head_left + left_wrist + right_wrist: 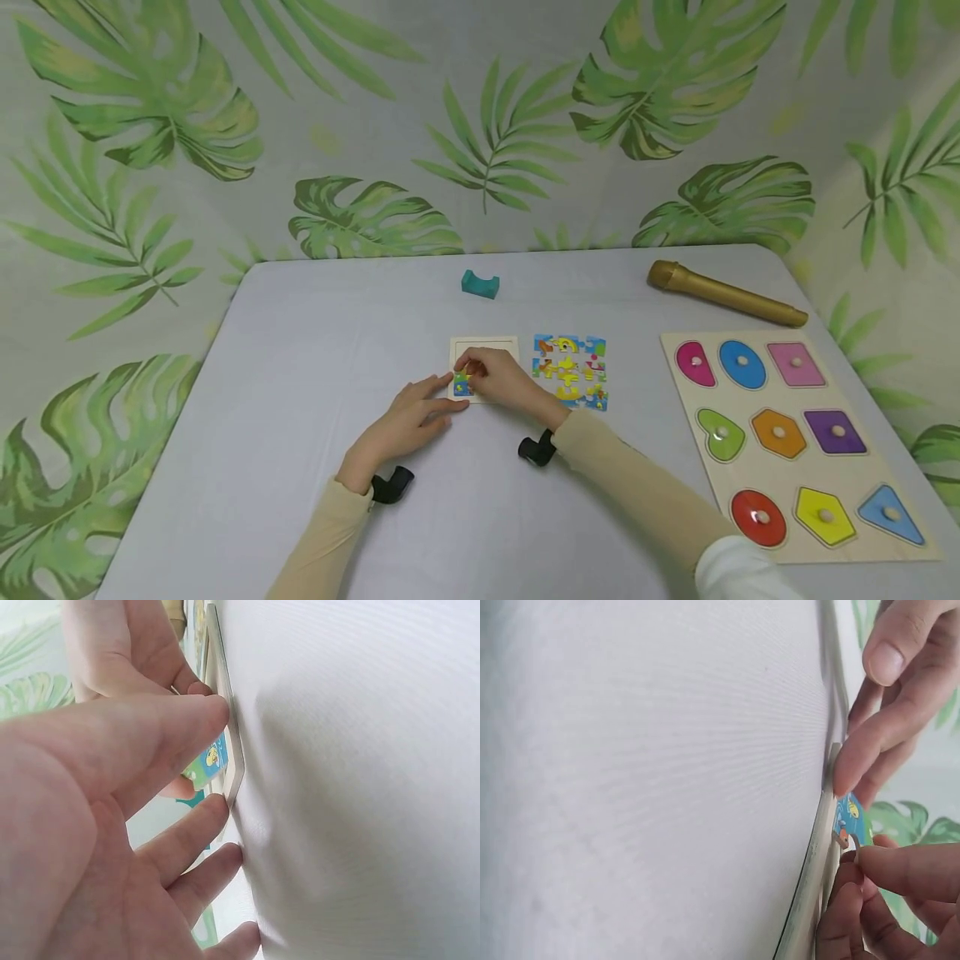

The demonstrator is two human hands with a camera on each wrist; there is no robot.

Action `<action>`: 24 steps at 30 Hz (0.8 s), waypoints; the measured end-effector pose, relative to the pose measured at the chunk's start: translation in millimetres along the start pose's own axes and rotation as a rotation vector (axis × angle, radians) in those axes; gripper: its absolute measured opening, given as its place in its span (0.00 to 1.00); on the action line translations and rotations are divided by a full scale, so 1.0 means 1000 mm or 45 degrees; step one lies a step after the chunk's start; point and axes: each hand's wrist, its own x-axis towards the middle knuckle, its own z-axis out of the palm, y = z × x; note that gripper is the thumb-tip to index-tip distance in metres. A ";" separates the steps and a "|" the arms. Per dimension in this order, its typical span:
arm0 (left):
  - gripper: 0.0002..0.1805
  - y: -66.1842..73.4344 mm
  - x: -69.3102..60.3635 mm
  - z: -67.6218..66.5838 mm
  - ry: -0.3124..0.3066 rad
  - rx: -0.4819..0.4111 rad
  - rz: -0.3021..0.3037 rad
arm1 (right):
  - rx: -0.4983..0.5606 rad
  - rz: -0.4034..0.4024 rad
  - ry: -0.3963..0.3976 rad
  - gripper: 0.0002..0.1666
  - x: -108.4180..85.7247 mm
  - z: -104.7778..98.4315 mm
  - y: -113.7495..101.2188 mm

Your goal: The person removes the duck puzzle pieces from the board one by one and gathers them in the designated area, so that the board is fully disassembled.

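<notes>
A small wooden puzzle tray [486, 341] lies on the table. At its left side, my right hand [501, 379] pinches the edge of a blue and green puzzle piece [461, 388] with a yellow fish on it. The left wrist view has this puzzle piece [216, 756] at the tray's rim, partly behind my left thumb. My left hand [405, 421] steadies the tray, its fingers extended, with thumb and index finger touching the left and near edges. In the right wrist view, the right hand's fingertips [851, 859] hide part of the piece.
Right of the tray lie several loose puzzle pieces [567, 372]. A teal notched block [480, 284] sits behind it. Farther right are a gold microphone [727, 293] and a wooden board [723, 400] of knobbed coloured shapes. A leaf-patterned cloth [360, 125] hangs behind the table.
</notes>
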 end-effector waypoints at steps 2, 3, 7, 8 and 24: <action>0.17 0.000 0.000 0.000 -0.001 0.000 -0.003 | 0.029 0.029 0.011 0.16 -0.001 -0.003 0.001; 0.17 0.000 0.000 0.000 -0.003 0.000 -0.008 | 0.047 0.048 0.016 0.16 -0.002 -0.005 0.002; 0.17 0.001 0.000 0.000 -0.009 0.002 -0.032 | 0.129 0.113 0.023 0.15 -0.008 -0.020 0.009; 0.17 0.001 0.000 0.000 -0.010 0.000 -0.041 | 0.151 0.128 0.021 0.15 -0.010 -0.024 0.011; 0.17 0.003 -0.001 0.001 -0.008 -0.016 -0.067 | 0.141 0.230 -0.012 0.08 -0.057 -0.076 0.047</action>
